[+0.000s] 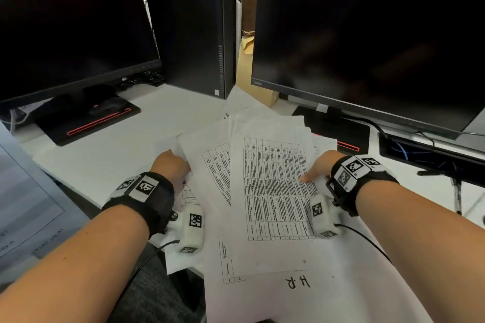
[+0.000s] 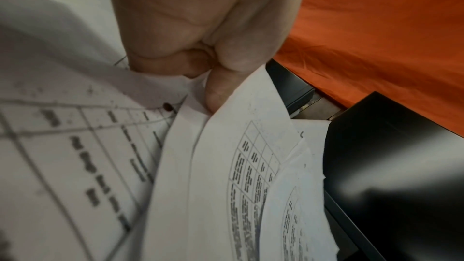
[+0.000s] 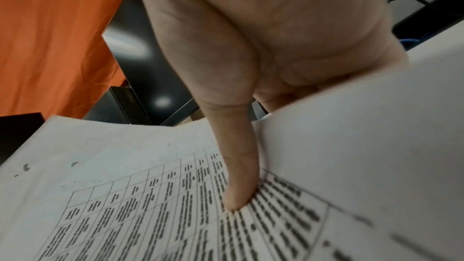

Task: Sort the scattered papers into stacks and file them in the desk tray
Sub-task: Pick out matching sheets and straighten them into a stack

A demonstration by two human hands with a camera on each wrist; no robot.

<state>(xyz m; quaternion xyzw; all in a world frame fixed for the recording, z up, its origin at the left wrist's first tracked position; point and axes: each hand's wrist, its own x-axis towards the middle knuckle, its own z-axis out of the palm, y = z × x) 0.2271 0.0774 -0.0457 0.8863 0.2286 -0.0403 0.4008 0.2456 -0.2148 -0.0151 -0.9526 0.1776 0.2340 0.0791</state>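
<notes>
1. The papers (image 1: 273,189) are being held fanned above the near edge of the white desk (image 1: 105,155), between the two hands; the top sheet is showing a printed table.
2. The left hand (image 1: 170,165) is pinching the left edge of the fan: in the left wrist view its thumb (image 2: 220,86) is pressing on a sheet while the other fingers are curling beneath.
3. The right hand (image 1: 321,165) is gripping the right edge, its thumb (image 3: 238,176) lying flat across the printed table, the remaining fingers hiding under the sheets.
4. More sheets are lying beneath the fan on the desk, one bearing the handwritten letters "HR" (image 1: 298,282), and they are overhanging the desk's near edge.
5. Behind the papers a black computer tower (image 1: 191,37) is standing upright between a left monitor (image 1: 70,23) and a right monitor (image 1: 367,34), both dark.
6. A black monitor base with a red stripe (image 1: 89,120) is sitting under the left monitor; a similar base is showing partly behind the right hand.
7. Cables are running along the desk at the far right.
8. Both wrist views are showing orange cloth (image 2: 376,27) in the background.
</notes>
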